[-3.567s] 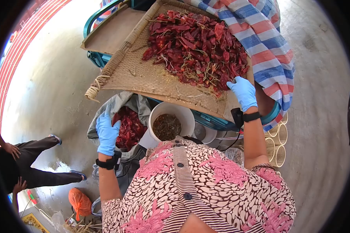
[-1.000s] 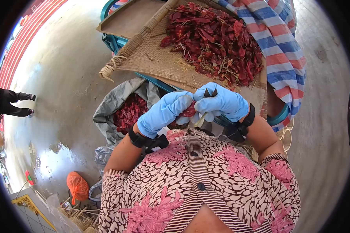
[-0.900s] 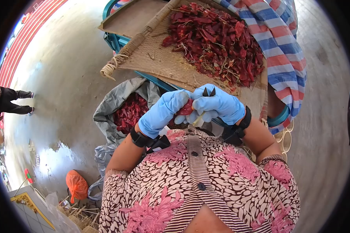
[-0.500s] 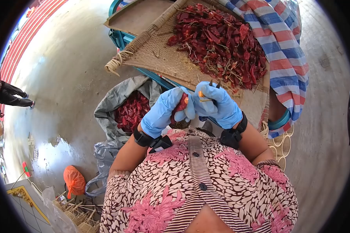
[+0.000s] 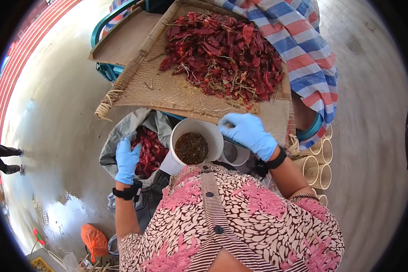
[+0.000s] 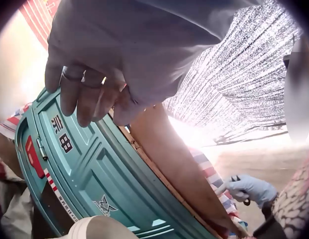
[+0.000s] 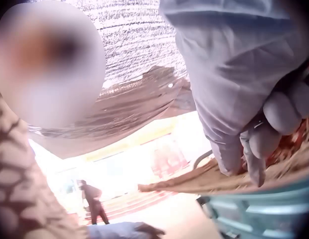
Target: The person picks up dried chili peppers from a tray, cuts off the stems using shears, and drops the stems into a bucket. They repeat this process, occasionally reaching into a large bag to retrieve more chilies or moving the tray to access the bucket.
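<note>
My gloved left hand (image 5: 127, 158) hangs over the grey-green sack (image 5: 108, 156), beside the red dried chillies (image 5: 150, 154) inside it. Its fingers are loosely extended and hold nothing in the left wrist view. My gloved right hand (image 5: 249, 131) is by the front edge of the woven tray (image 5: 143, 93), near the rim of a white bucket (image 5: 170, 164). Its fingers curl round a small pair of scissors, whose dark handle end (image 6: 247, 202) pokes out in the left wrist view; in the head view the glove mostly hides them. A large pile of dried red chillies (image 5: 222, 54) covers much of the tray.
Dark bits (image 5: 191, 148) lie in the bucket. The tray rests on a teal vehicle bed (image 6: 119, 164), beside a striped sheet (image 5: 299, 41). A smaller pale bucket (image 5: 242, 156) and rolled cane baskets (image 5: 322, 174) stand to the right. An orange bag (image 5: 94, 240) lies on the floor.
Both hands were together before the chest, the left with a red chilli. They have parted: the left went to the sack and is free of the chilli, the right moved near the tray edge.
</note>
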`<state>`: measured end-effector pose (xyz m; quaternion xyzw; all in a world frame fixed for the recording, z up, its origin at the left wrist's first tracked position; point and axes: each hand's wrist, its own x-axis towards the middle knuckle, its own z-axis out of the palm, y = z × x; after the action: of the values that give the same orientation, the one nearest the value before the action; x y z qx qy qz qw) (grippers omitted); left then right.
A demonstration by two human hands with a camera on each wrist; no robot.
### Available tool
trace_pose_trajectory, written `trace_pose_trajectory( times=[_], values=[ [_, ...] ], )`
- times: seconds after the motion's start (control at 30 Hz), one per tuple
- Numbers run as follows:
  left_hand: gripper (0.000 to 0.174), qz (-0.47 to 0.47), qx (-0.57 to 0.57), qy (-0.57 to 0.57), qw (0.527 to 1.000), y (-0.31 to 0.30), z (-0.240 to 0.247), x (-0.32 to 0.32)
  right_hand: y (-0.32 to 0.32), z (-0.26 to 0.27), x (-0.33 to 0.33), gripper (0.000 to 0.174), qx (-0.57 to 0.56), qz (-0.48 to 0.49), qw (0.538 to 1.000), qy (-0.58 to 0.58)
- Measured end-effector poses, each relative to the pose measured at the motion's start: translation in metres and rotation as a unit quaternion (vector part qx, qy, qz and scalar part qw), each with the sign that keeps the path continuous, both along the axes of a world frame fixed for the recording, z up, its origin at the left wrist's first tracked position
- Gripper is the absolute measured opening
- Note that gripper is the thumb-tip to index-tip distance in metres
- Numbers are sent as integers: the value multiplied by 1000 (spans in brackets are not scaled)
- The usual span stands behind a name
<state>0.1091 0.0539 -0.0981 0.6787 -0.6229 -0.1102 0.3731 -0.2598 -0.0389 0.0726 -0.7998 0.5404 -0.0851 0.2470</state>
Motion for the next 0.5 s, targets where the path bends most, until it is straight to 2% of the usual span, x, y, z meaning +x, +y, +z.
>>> trace_pose_trajectory(
  times=[0.07, 0.13, 0.17, 0.27, 0.3, 0.37, 0.47, 0.5],
  values=[
    [32, 1, 43, 82, 996, 4, -7, 5, -27, 1, -33, 25, -84, -100, 991, 20],
    [29, -39, 61, 171, 983, 4, 7, -6, -62, -1, -67, 29, -146, -177, 966, 119],
    [27, -59, 70, 215, 972, 5, 17, -14, -80, -11, -85, 33, -175, -201, 957, 114],
    [22, -121, 103, 187, 970, 2, 31, -33, -118, -22, -103, 34, -235, -222, 932, 162],
    [21, -143, 96, 159, 972, -1, 13, -33, -130, -26, -104, 33, -214, -216, 933, 192],
    [22, -194, 102, 146, 965, -6, 33, -48, -147, -34, -109, 32, -173, -204, 930, 253],
    [21, -237, 130, 169, 948, -6, 63, -63, -151, -36, -119, 32, -190, -212, 927, 244],
    [21, -243, 135, 169, 946, -5, 65, -63, -146, -34, -123, 32, -199, -225, 936, 183]
  ],
)
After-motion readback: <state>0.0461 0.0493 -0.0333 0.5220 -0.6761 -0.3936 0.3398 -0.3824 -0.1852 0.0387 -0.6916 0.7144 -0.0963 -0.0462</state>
